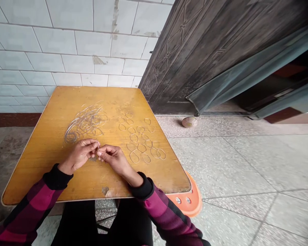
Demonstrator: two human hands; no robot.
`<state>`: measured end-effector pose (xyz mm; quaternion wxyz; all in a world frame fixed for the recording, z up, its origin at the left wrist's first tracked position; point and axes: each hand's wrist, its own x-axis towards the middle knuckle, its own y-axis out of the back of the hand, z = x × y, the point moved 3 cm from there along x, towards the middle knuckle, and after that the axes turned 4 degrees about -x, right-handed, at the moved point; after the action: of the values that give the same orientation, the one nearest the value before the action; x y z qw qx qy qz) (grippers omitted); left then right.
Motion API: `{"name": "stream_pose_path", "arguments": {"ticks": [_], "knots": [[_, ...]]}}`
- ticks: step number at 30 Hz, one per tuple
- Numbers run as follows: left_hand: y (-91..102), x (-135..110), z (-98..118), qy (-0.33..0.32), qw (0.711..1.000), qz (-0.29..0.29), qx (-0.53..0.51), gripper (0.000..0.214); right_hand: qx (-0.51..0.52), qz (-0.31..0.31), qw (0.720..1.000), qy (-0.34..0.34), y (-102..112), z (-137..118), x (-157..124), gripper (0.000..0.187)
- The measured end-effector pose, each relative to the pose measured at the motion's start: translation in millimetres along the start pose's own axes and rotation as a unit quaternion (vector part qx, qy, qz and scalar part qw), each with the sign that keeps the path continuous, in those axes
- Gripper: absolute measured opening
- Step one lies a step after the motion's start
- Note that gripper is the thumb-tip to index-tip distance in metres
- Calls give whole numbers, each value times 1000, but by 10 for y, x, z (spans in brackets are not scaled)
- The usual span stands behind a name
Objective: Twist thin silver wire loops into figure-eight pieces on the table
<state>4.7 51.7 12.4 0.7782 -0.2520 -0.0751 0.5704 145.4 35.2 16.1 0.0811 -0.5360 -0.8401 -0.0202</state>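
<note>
**Item 1:** a short piece of thin silver wire (pixel 98 147), standing up between your two hands, just above the near middle of the tabletop. Its lower part is hidden by your fingers.

**Item 2:** your left hand (pixel 78 156), fingers curled, thumb and forefinger pressed together in a pinch at the wire.

**Item 3:** your right hand (pixel 113 159), also curled, its fingertips (pixel 100 153) pinching at the same spot, just beside the left. The hands nearly meet there, so you cannot tell exactly how the wire sits in each pinch. Your grip works best kept this way: fingertips only, close to the wire, wrists low near the table, so the thin metal does not slip or kink.

**Item 4:** a loose tangle of silver wire (pixel 84 123), lying just beyond your left hand.

**Item 5:** a group of small wire loops (pixel 141 143), some oval and some figure-eight, scattered beyond and to the right of your right hand.

**Surroundings:** all of this rests on a yellow wooden tabletop (pixel 41 171), chipped near your edge. Your plaid sleeves with black cuffs (pixel 164 208) come in from below. An orange plastic stool (pixel 191 201) shows past the right corner, on a speckled stone floor (pixel 233 164). Beyond are a white tiled wall (pixel 66 44) and a dark metal door (pixel 195 58).
</note>
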Motion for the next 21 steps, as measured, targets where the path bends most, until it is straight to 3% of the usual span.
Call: {"name": "stream_pose_path", "arguments": {"ticks": [5,12,21], "knots": [[-11,-13,4,0,998,27,-51,26,-103,34,992,64,-5,-40,6,22],[11,-20,11,10,993,61,-103,25,-275,49,947,156,-51,-127,-1,16],[-74,-65,131,-19,998,54,-22,26,-248,31,959,130,-83,-82,-8,15]]}}
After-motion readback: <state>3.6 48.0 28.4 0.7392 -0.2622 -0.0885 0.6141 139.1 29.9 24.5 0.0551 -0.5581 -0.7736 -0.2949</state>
